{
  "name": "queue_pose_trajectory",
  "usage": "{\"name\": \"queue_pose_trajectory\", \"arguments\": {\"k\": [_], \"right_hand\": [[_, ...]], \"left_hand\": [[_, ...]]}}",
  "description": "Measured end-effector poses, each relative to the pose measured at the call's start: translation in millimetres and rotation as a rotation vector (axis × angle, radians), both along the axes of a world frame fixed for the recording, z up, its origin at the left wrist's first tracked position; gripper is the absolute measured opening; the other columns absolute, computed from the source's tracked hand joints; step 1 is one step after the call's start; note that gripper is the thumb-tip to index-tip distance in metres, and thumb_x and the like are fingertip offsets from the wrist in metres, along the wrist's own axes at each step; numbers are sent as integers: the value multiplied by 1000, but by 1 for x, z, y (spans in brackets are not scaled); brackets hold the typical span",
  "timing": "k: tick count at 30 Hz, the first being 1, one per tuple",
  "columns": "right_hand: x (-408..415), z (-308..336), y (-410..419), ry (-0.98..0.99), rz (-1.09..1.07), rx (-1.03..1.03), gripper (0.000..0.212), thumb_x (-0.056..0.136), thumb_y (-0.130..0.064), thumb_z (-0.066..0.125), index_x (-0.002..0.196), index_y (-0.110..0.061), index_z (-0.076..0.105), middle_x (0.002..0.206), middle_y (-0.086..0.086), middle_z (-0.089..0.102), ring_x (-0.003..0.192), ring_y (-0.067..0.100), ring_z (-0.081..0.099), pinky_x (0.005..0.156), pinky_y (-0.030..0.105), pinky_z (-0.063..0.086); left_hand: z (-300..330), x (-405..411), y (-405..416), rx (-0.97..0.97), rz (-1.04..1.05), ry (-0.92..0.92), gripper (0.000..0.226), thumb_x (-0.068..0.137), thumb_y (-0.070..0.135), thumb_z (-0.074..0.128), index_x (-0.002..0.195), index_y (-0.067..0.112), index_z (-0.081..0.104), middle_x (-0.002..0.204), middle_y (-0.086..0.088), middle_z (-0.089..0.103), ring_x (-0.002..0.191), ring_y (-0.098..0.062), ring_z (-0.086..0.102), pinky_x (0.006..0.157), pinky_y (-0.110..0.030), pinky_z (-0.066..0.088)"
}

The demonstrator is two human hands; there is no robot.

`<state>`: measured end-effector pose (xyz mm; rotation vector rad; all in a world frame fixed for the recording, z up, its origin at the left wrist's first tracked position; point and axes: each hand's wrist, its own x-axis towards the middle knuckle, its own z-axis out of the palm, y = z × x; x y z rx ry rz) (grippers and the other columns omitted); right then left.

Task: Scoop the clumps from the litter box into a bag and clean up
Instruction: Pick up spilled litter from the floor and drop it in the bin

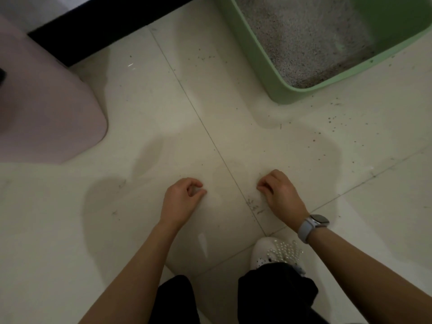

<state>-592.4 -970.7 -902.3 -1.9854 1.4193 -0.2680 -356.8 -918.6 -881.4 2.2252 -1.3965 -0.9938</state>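
From the head view we see our left hand and right hand low over the pale tiled floor, each grip loosely curled and holding nothing we can make out. The green plastic litter box, filled with grey granular litter, sits well apart at the upper right, with dark scattered grains on the floor just beside the right hand.

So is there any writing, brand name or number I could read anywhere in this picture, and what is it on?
None can be read.
The green litter box: no label shows.
The pink bin: plain, no print shows.
The watch on the right wrist: its face is tilted and too small to read.
The white shoe: beads only, no brand shows.
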Motion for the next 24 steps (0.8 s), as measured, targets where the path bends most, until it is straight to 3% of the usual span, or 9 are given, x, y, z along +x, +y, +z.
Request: {"name": "queue_pose_trajectory", "arguments": {"k": [5, 10, 15, 17, 20, 24], "right_hand": [[5, 0, 3, 37, 20, -47, 6, 74, -2, 57, 71, 2, 60, 71, 18, 54, 66, 35, 56, 65, 22, 32], [2, 7, -2, -81, -171, 29, 10, 87, 2, 51, 84, 6, 61, 83, 21, 58, 76, 31, 54, 68, 14, 29], [-2, 7, 1, -83, -169, 26, 7, 85, 3, 57, 87, 5, 63, 84, 19, 60, 75, 24, 52, 71, 22, 36], [-3, 5, 3, -59, -135, 19, 5, 82, 2, 62, 86, 4, 63, 82, 18, 58, 74, 22, 50, 70, 17, 33], [-3, -1, 4, -21, -48, -31, 5, 79, -3, 62, 80, 2, 63, 77, 16, 57, 73, 30, 53, 69, 16, 31], [-2, -8, 7, 18, -25, -157, 25, 85, -16, 45, 76, 1, 61, 73, 16, 55, 71, 26, 50, 65, 23, 34]], "left_hand": [[-2, -5, 4, -27, -25, -36, 13, 75, 13, 74, 86, 8, 69, 79, 4, 56, 70, -11, 48, 66, -14, 30], [-7, -5, 7, -76, -56, -35, 7, 74, 10, 74, 79, 7, 70, 78, -7, 66, 70, -19, 56, 65, -16, 34], [-13, -7, 12, -115, -95, -131, 6, 77, 15, 70, 75, 10, 69, 76, -7, 64, 73, -26, 61, 64, -22, 34], [-12, -8, 12, -85, -100, -150, 5, 81, 16, 68, 79, 11, 68, 80, -6, 63, 78, -25, 59, 64, -22, 32], [-7, -10, 5, -65, 36, -72, 7, 85, 16, 65, 82, 9, 66, 77, -2, 58, 72, -17, 50, 63, -21, 30], [5, -12, -14, -50, 358, 127, 12, 87, 18, 62, 77, 13, 60, 64, 3, 49, 61, -11, 44, 59, -22, 32]]}}
